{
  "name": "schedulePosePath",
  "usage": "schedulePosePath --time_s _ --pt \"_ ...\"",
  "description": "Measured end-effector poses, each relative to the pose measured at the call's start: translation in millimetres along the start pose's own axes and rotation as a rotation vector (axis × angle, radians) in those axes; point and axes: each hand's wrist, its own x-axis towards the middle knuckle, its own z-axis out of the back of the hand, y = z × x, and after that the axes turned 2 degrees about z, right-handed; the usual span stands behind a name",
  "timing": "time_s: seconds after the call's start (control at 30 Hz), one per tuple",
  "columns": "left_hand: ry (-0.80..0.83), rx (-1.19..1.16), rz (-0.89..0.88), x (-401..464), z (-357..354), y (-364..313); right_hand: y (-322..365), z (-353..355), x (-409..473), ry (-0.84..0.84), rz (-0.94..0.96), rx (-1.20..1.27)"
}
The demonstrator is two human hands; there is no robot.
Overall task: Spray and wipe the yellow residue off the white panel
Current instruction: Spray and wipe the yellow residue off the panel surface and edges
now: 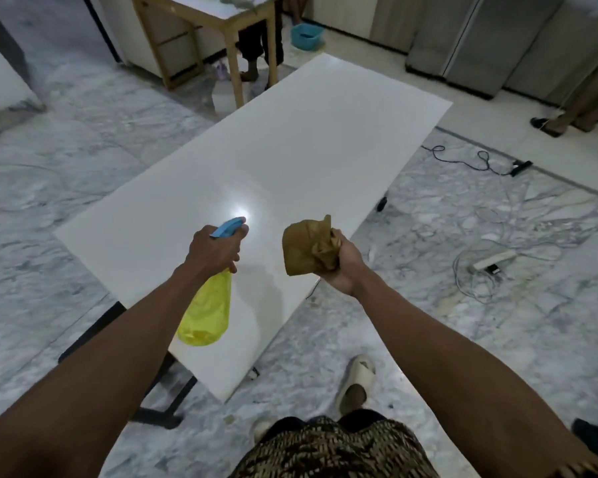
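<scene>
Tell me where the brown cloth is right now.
In the head view, the crumpled brown cloth is bunched in the right hand, held above the near right part of the white panel, beside the yellow spray bottle in the left hand.

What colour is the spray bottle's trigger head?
Light blue, atop the translucent yellow plastic spray bottle held in the left hand; head view shows it.

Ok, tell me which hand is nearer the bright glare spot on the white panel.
Left. The left hand, gripping the spray bottle, is just below the glare spot, its blue nozzle reaching it. The right hand, holding the brown cloth, is farther off to the right.
</scene>
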Motion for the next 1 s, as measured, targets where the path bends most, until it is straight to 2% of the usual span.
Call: schedulePosePath --time_s 0.4,0.67,1.0 --pt "0.273 0.059 -0.143 85 -219 -187 181 176 81 -0.13 0.139 0.251" --pt "0.395 0.096 -0.145 139 -322 -275 282 229 142 -0.145 0.125 0.419" --pt "0.527 0.194 -0.15 276 -424 -374 393 262 252 -0.144 0.115 0.512"
